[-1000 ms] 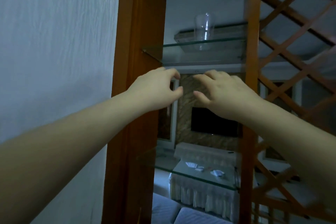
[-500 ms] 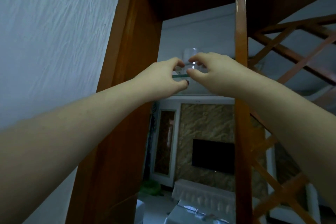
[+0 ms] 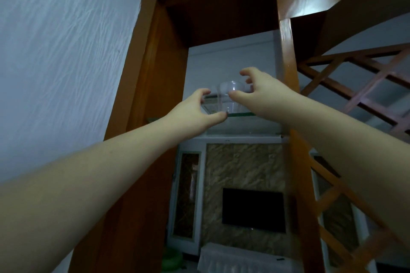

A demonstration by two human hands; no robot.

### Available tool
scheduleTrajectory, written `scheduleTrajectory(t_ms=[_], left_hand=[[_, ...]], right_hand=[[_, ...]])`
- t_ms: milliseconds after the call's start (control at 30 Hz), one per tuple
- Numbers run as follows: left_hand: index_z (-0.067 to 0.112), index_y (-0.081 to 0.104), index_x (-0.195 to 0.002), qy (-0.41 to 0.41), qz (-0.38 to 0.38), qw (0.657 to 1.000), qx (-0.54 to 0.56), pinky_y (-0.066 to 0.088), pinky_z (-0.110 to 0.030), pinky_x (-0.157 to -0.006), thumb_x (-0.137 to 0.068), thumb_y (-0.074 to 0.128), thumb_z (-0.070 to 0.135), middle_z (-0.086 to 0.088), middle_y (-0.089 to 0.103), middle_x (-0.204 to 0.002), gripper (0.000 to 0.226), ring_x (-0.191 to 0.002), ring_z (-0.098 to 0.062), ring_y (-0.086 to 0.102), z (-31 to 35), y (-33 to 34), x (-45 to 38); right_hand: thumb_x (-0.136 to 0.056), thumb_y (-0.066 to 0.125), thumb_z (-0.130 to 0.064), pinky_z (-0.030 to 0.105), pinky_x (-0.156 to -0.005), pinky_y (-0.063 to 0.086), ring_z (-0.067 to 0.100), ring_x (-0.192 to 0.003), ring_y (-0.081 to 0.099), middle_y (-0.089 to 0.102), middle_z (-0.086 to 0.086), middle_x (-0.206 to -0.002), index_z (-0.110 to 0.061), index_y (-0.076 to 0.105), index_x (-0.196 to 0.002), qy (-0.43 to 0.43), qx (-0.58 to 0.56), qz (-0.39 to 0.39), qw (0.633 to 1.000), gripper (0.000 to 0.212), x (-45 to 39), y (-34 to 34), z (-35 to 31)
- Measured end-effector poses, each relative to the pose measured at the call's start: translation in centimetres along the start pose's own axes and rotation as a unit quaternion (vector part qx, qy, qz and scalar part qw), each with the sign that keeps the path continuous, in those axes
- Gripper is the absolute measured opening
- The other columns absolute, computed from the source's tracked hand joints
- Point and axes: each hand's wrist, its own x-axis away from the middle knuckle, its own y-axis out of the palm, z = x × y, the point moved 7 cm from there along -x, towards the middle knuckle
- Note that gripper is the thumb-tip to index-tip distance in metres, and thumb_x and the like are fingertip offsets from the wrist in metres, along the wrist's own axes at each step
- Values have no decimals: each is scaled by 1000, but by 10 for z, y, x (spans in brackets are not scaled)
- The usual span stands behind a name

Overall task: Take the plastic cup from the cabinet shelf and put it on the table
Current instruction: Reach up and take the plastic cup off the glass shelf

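Note:
A clear plastic cup (image 3: pixel 229 98) stands upright on the glass shelf (image 3: pixel 241 114) high in the wooden cabinet. My left hand (image 3: pixel 197 111) is at the cup's left side, fingers curled and apart, thumb near the shelf's front edge. My right hand (image 3: pixel 260 93) reaches in from the right, its fingers spread above and beside the rim and its thumb in front of the cup's wall. Both hands flank the cup; a firm grip does not show. The cup's right side is hidden by my right hand.
The cabinet's orange wooden posts (image 3: pixel 286 68) frame the narrow opening. A wooden lattice (image 3: pixel 359 86) fills the right side. A white textured wall (image 3: pixel 66 51) is at left. Through the opening, a dark television (image 3: pixel 253 209) and a white-draped table (image 3: pixel 235 259) lie far below.
The view has tilted upward. Both hands have risen from below the shelf to either side of the cup, and the fingers have spread apart around it.

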Motion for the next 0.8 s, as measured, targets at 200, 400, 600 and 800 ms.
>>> scheduleTrajectory(t_ms=[200, 400, 600, 800], left_hand=[[32, 16, -152, -49, -54, 997, -38, 44, -34, -90, -75, 72, 58, -7, 32, -157, 100, -132, -27, 44, -9, 8, -2], [33, 15, -152, -47, -58, 997, -32, 43, -40, -99, -75, 72, 59, -5, 31, -158, 99, -135, -27, 41, -14, 2, -2], [32, 13, -153, -62, -72, 995, -8, 41, -41, -103, -77, 69, 60, -4, 28, -160, 98, -138, -26, 37, -20, 10, -2], [30, 15, -153, -60, -55, 996, 46, 41, -42, -102, -78, 68, 59, -4, 29, -159, 95, -137, -27, 38, -17, 7, -2]], right_hand=[[-87, 63, -46, 50, -106, 39, 39, -137, 34, 18, 18, -159, -17, 6, -154, 138, 13, 6, 990, 93, -20, 20, 11], [-87, 59, -54, 41, -99, 38, 37, -136, 36, 22, 23, -157, -11, -9, -152, 226, -39, -38, 973, 104, -35, 30, 20], [-83, 69, -47, 52, -113, 23, 46, -140, 25, 19, 29, -155, 0, 5, -150, 255, -134, -7, 958, 104, -53, 44, 26], [-77, 73, -50, 40, -78, 49, 28, -106, 58, 55, 12, -111, -6, 34, -139, 279, -223, -29, 933, 86, -51, 50, 33]])
